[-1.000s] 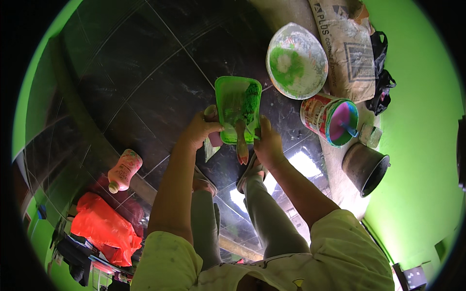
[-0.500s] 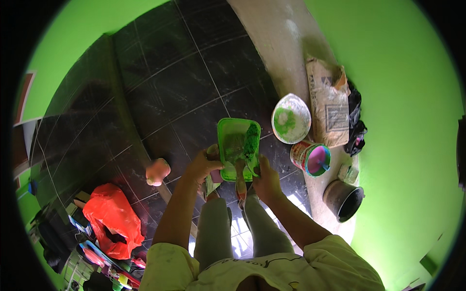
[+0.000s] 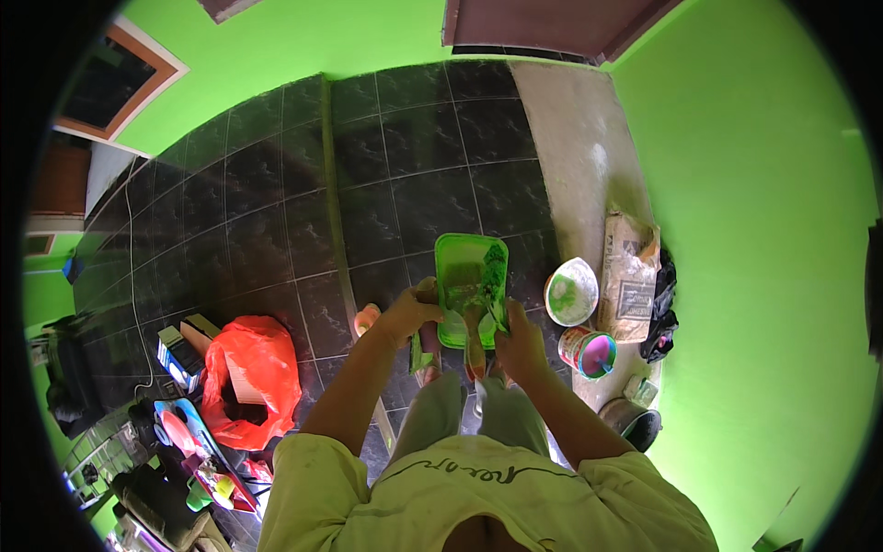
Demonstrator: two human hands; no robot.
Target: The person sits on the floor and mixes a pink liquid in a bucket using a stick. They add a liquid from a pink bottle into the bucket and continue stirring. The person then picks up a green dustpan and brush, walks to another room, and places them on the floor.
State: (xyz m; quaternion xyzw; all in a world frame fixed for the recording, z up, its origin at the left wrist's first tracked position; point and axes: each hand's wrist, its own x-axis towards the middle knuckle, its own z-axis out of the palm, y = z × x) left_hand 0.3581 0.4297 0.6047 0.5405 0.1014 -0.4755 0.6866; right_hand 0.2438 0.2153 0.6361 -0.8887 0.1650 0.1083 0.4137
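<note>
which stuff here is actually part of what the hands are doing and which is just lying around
In hand:
green tray, held at its near end by the left hand and right hand

Lying about:
white bowl
paint can
paper sack
dark bucket
red plastic bag

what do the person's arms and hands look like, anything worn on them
Both forearms are bare from the elbow down, and the left hand and right hand wear no gloves. Short sleeves of a pale yellow-green shirt, smudged with dirt, cover the upper arms. No watch or ring can be made out at this size.
</note>
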